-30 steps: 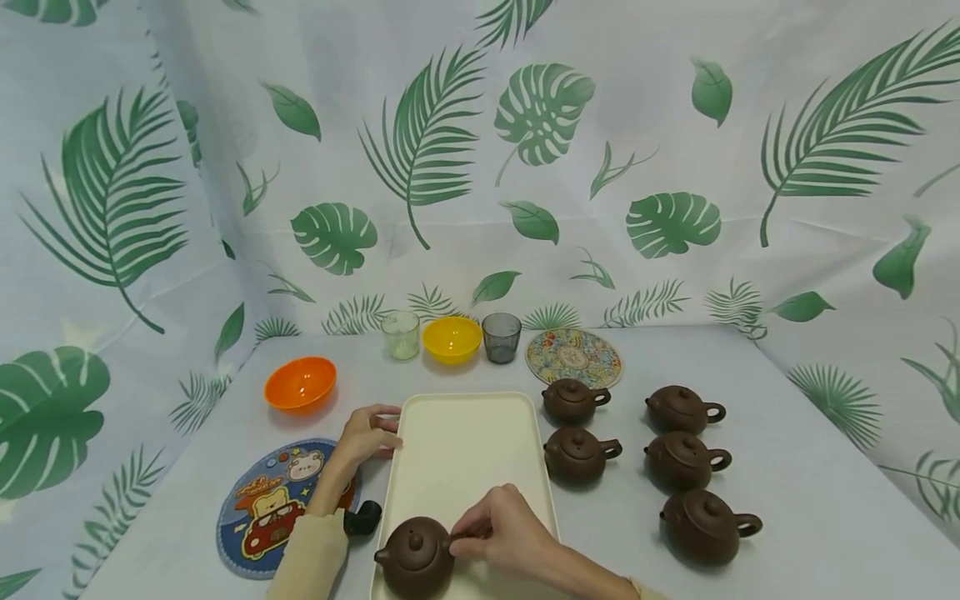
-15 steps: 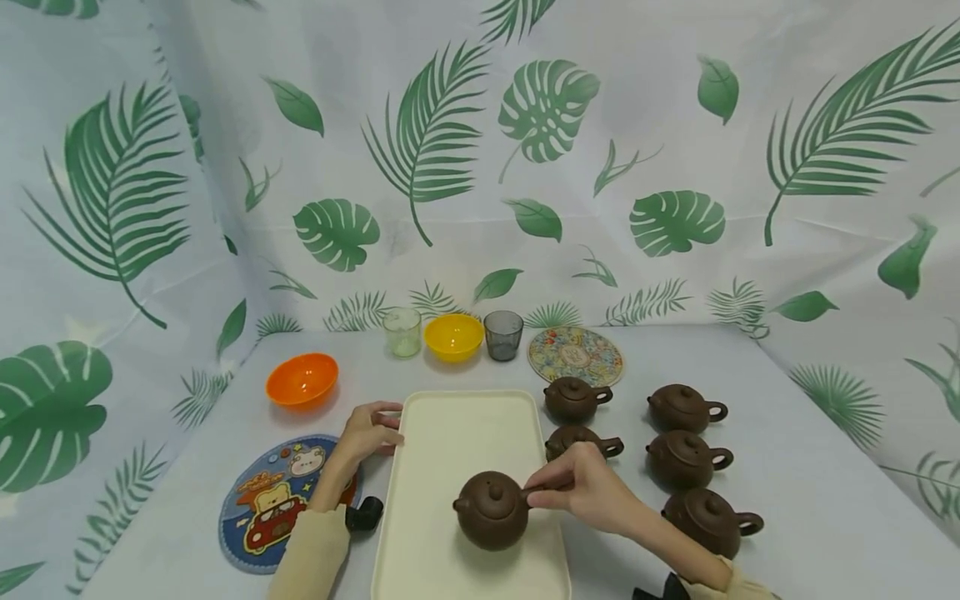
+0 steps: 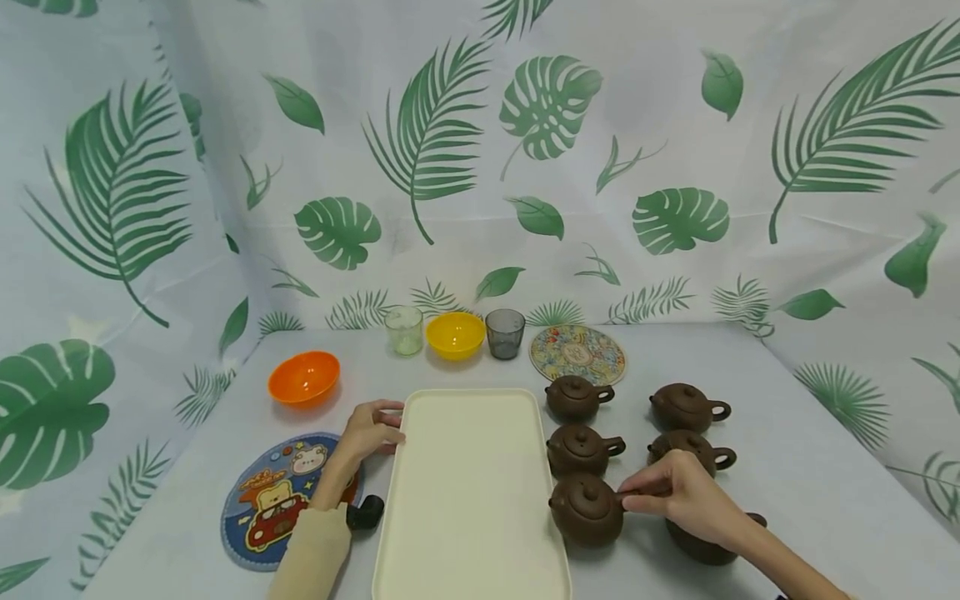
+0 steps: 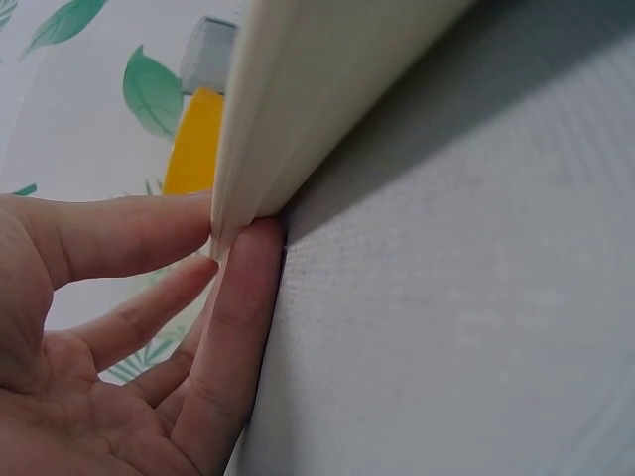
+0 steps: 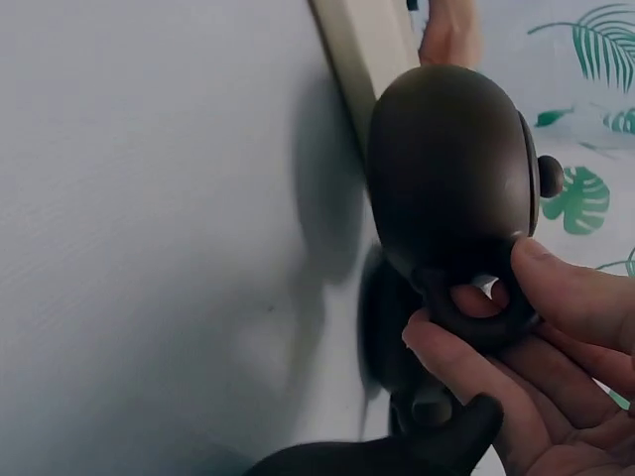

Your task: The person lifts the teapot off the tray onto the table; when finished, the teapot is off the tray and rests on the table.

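My right hand (image 3: pixel 684 500) pinches the loop handle of a dark brown teapot (image 3: pixel 587 512) between thumb and fingers. In the right wrist view this teapot (image 5: pixel 446 169) hangs a little above the table, its shadow apart from it. It is just off the right edge of a cream rectangular tray (image 3: pixel 472 492), in front of two more teapots. My left hand (image 3: pixel 367 432) holds the tray's left edge. Thumb above and a finger underneath pinch the tray's rim (image 4: pixel 253 129) in the left wrist view. Nothing lies on the tray.
Brown teapots (image 3: pixel 573 398) stand in two columns right of the tray; my right hand partly hides the outer column's front ones. Behind are a green glass (image 3: pixel 405 331), yellow bowl (image 3: pixel 455 336), grey glass (image 3: pixel 505 333) and patterned mat (image 3: pixel 577 354). Left are an orange bowl (image 3: pixel 303 379) and cartoon mat (image 3: pixel 262 508).
My right hand has lifted the teapot from the tray's near left part and carried it right, past the tray's right edge. My left hand has stayed at the tray's left side.
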`<move>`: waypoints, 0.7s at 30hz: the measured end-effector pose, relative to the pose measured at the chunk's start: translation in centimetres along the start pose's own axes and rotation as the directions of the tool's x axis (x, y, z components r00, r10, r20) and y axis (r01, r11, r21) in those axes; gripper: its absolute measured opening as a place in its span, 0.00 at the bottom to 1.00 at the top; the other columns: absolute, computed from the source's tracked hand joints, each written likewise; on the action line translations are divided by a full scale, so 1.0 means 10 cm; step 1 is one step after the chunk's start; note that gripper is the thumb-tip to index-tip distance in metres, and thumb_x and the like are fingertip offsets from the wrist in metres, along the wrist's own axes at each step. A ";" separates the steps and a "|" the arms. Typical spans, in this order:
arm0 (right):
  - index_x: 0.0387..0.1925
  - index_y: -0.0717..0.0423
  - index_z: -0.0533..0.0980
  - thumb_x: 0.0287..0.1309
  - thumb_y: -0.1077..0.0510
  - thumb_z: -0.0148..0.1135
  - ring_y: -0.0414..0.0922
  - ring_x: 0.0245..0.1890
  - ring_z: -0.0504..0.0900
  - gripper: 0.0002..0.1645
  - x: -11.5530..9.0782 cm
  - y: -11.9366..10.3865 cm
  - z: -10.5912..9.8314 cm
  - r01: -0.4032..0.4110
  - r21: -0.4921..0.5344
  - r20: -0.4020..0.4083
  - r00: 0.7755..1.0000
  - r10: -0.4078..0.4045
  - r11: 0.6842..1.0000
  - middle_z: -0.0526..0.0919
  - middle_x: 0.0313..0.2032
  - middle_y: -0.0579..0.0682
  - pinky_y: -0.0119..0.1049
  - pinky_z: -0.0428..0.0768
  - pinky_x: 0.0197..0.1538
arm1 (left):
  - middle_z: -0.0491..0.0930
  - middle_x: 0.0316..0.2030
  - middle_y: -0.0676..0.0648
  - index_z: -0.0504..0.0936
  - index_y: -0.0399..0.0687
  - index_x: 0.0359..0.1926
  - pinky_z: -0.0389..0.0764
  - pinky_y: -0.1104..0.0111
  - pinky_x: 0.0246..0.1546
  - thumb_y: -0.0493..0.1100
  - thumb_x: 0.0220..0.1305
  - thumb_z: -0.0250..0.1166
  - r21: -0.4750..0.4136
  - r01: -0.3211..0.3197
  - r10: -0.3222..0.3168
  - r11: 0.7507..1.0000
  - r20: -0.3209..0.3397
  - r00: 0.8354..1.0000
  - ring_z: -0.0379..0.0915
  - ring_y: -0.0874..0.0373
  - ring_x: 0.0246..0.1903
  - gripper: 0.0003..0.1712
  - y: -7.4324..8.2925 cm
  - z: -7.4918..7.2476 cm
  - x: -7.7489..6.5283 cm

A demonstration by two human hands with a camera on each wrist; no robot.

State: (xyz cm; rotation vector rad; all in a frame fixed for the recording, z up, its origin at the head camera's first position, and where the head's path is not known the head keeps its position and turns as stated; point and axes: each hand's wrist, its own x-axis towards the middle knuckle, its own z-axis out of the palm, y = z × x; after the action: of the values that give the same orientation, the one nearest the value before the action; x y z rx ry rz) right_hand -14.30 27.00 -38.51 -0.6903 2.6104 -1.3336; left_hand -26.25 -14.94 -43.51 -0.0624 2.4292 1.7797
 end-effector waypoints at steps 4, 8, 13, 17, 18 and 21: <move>0.34 0.64 0.85 0.52 0.59 0.69 0.33 0.32 0.84 0.11 -0.01 0.01 0.00 -0.007 -0.010 0.008 1.000 0.007 1.000 0.88 0.31 0.50 0.30 0.83 0.33 | 0.79 0.37 0.37 0.76 0.33 0.56 0.84 0.62 0.28 0.25 0.46 0.66 0.003 0.004 -0.004 1.000 -0.008 1.000 0.78 0.54 0.28 0.30 -0.03 -0.01 0.02; 0.34 0.64 0.85 0.52 0.59 0.69 0.34 0.31 0.84 0.11 -0.01 0.01 0.00 -0.038 -0.013 0.016 0.999 0.038 0.999 0.88 0.31 0.49 0.30 0.83 0.33 | 0.79 0.37 0.38 0.77 0.33 0.55 0.84 0.62 0.28 0.25 0.46 0.66 -0.003 0.006 -0.006 1.000 -0.004 1.000 0.78 0.55 0.27 0.30 -0.04 0.00 0.02; 0.34 0.64 0.85 0.51 0.61 0.69 0.34 0.31 0.84 0.10 -0.01 0.02 -0.03 -0.079 -0.013 0.032 0.996 0.079 0.997 0.88 0.30 0.49 0.29 0.82 0.33 | 0.79 0.36 0.38 0.76 0.32 0.56 0.84 0.63 0.28 0.25 0.46 0.66 -0.008 0.002 -0.002 1.000 0.005 1.000 0.78 0.55 0.27 0.30 -0.03 0.02 0.02; 0.32 0.63 0.86 0.50 0.63 0.70 0.32 0.30 0.83 0.07 0.00 0.03 -0.04 -0.062 -0.068 0.046 0.997 0.065 0.996 0.88 0.29 0.48 0.29 0.81 0.32 | 0.78 0.35 0.38 0.76 0.32 0.55 0.84 0.63 0.27 0.24 0.46 0.66 -0.012 -0.004 0.004 1.000 0.005 1.000 0.78 0.55 0.26 0.30 -0.01 0.03 0.01; 0.31 0.62 0.86 0.49 0.63 0.70 0.32 0.30 0.82 0.06 0.00 0.03 -0.05 -0.055 -0.090 0.053 0.997 0.060 0.994 0.88 0.29 0.47 0.29 0.81 0.31 | 0.79 0.35 0.38 0.77 0.32 0.55 0.84 0.64 0.26 0.24 0.46 0.66 -0.013 -0.003 0.003 1.000 0.005 1.000 0.78 0.54 0.26 0.30 -0.01 0.03 0.01; 0.30 0.61 0.86 0.47 0.64 0.71 0.31 0.30 0.81 0.05 0.01 0.03 -0.06 -0.039 -0.144 0.074 0.996 0.050 0.989 0.88 0.28 0.46 0.28 0.79 0.30 | 0.79 0.35 0.38 0.77 0.32 0.55 0.84 0.63 0.26 0.24 0.46 0.66 -0.009 -0.001 0.001 1.000 0.006 1.000 0.78 0.54 0.26 0.30 0.00 0.04 0.01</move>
State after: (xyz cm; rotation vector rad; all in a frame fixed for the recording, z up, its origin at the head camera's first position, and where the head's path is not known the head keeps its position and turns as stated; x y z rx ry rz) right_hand -14.69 27.50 -38.39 -0.6844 2.6615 -1.0942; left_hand -26.28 -14.61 -43.62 -0.0569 2.4180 1.7884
